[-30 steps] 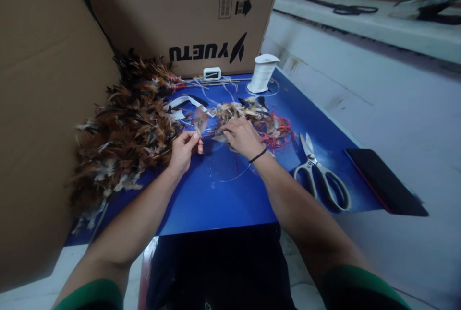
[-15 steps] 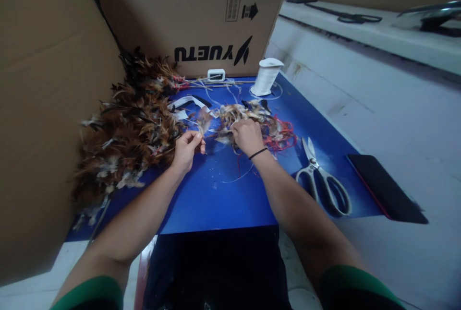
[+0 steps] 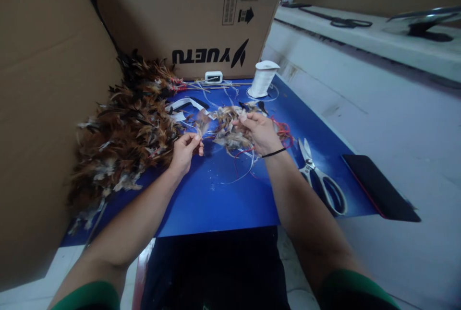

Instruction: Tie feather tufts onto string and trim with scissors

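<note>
Between the thumb and fingers of my left hand (image 3: 185, 152) a small brown-and-grey feather (image 3: 202, 122) is pinched, its tip pointing up. My right hand (image 3: 264, 133) is closed at the fingertips on what looks like a pale, fluffy feather (image 3: 242, 115), partly hidden by the fingers. Under and beside that hand lies a loose pile of brown and cream feathers (image 3: 230, 141), with red strings (image 3: 285, 130) to its right. Left of my left hand spreads a large heap of brown feather bunches (image 3: 133, 132).
Scissors (image 3: 321, 180) with open blades and a dark phone (image 3: 380, 186) lie on the right. A white spool (image 3: 264, 79) stands at the back, near a small white device (image 3: 213, 77) and thin sticks (image 3: 216, 86). Cardboard boxes (image 3: 151, 7) wall the back and left.
My right hand has lifted off the feather pile and shifted right, a pale feather at its fingertips. My left hand keeps its feather in nearly the same place.
</note>
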The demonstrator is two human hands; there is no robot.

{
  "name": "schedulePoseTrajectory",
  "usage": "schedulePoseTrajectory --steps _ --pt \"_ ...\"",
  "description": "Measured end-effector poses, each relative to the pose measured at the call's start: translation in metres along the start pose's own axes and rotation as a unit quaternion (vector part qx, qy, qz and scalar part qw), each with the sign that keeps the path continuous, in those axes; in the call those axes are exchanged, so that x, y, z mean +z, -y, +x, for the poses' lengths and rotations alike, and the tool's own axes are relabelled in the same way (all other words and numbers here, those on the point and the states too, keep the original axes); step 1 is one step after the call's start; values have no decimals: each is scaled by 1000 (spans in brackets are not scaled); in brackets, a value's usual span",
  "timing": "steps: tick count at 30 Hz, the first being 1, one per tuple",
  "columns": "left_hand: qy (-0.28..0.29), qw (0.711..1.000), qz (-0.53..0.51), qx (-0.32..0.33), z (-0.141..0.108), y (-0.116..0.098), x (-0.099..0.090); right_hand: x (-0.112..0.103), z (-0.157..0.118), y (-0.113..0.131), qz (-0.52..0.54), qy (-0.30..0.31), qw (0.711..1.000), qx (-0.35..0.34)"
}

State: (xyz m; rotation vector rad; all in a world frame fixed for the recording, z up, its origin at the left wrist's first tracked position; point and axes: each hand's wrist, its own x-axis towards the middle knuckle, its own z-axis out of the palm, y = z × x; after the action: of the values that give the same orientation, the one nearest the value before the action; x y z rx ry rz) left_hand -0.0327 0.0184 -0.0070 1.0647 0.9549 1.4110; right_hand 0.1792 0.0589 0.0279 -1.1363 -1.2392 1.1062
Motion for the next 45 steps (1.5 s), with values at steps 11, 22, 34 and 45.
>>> schedulePoseTrajectory --steps 11,22,34,45 --pt "-6 997 68 19 0 5 -1 -2 -13 24 81 49 995 -39" --pt "19 884 419 205 -8 1 -1 26 -42 29 -324 155 910 -206" --pt "69 776 573 255 -11 4 -1 31 -43 20 -466 143 854 -183" --pt "93 727 620 280 -13 4 -2 32 -41 19 -476 153 852 -153"
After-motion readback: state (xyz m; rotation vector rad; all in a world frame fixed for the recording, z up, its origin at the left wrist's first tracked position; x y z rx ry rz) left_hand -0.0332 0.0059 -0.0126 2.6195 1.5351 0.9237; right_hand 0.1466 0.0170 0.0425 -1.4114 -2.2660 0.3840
